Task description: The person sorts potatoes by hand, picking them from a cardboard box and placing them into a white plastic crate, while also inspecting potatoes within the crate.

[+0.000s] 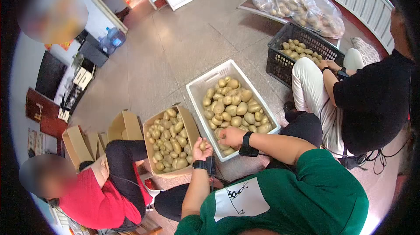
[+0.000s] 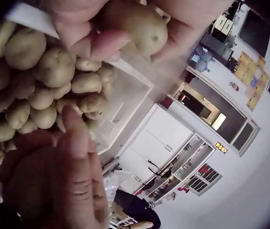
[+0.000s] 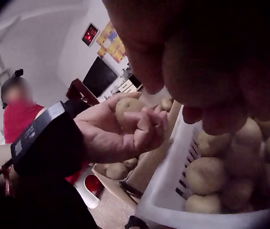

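My left hand (image 1: 202,149) grips a potato (image 2: 140,29) between thumb and fingers, above the edge between the cardboard box (image 1: 192,125) and the white plastic crate (image 1: 189,87). In the right wrist view, the left hand (image 3: 120,138) has its fingers curled round that potato (image 3: 127,110). My right hand (image 1: 232,137) is over the near end of the white crate, close to the potatoes (image 1: 236,108) heaped in it. Its fingers (image 3: 206,81) hang loosely bent in the right wrist view, with no potato visible between them. Potatoes (image 1: 168,141) also fill the cardboard box.
At right, a person in black sits with hands at a black crate (image 1: 273,62) holding potatoes. On the left sits another person in red, beside open cardboard boxes (image 1: 124,125). Plastic bags of potatoes (image 1: 302,9) lie on a low platform at the back.
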Demonstrator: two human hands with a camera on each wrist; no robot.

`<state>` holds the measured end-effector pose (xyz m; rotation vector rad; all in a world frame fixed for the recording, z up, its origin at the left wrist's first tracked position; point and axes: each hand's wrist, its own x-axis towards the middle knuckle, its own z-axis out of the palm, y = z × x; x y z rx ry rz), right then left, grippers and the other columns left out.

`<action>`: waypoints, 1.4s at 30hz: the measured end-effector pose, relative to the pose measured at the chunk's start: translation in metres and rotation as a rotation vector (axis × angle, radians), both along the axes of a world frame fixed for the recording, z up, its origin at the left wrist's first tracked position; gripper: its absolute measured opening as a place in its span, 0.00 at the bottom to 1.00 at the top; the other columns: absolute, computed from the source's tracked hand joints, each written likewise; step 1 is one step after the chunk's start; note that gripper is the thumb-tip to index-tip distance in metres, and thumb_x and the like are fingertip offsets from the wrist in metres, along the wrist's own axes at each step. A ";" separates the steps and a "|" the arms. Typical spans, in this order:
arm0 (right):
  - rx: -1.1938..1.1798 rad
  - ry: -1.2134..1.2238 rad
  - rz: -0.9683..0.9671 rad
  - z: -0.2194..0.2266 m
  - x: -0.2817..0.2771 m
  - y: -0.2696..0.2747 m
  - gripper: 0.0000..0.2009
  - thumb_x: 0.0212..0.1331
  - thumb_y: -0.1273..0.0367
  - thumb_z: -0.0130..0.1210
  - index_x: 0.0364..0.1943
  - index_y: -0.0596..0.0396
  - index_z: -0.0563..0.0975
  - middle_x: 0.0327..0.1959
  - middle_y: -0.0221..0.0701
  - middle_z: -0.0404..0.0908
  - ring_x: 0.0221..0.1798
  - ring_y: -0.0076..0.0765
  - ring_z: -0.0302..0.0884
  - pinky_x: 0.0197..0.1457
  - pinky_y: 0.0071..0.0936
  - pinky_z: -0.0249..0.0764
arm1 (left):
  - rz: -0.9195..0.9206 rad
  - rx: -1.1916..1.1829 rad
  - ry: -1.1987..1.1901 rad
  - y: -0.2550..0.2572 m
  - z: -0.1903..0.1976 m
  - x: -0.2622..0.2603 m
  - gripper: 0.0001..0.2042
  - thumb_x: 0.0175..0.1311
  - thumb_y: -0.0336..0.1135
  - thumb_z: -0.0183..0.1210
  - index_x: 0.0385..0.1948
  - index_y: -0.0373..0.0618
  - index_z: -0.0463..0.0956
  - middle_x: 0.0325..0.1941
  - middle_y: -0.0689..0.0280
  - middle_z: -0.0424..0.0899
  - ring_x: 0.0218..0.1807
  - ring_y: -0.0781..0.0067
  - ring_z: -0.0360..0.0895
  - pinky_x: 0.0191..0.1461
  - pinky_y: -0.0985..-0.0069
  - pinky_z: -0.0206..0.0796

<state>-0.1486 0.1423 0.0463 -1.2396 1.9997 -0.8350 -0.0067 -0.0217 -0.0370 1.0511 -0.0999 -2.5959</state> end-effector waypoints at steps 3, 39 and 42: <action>-0.004 -0.041 -0.040 -0.016 0.003 -0.004 0.17 0.42 0.58 0.55 0.32 0.56 0.76 0.24 0.44 0.77 0.28 0.43 0.76 0.34 0.34 0.70 | 0.042 0.105 0.022 -0.017 -0.025 0.018 0.13 0.53 0.25 0.53 0.38 0.53 0.62 0.26 0.64 0.69 0.21 0.73 0.64 0.19 0.80 0.60; 0.227 -0.092 0.095 -0.027 0.005 -0.012 0.17 0.47 0.59 0.54 0.36 0.57 0.75 0.25 0.38 0.77 0.28 0.36 0.75 0.34 0.27 0.70 | 1.080 -0.006 -0.010 -0.090 -0.036 0.086 0.24 0.64 0.45 0.42 0.60 0.54 0.46 0.52 0.57 0.66 0.49 0.67 0.69 0.49 0.73 0.69; 0.239 -0.101 0.080 -0.035 0.004 -0.011 0.17 0.47 0.59 0.54 0.36 0.56 0.76 0.26 0.39 0.77 0.29 0.36 0.75 0.35 0.27 0.70 | 1.016 -0.067 0.039 -0.101 -0.055 0.096 0.24 0.65 0.42 0.40 0.61 0.52 0.45 0.57 0.58 0.61 0.52 0.65 0.66 0.53 0.72 0.66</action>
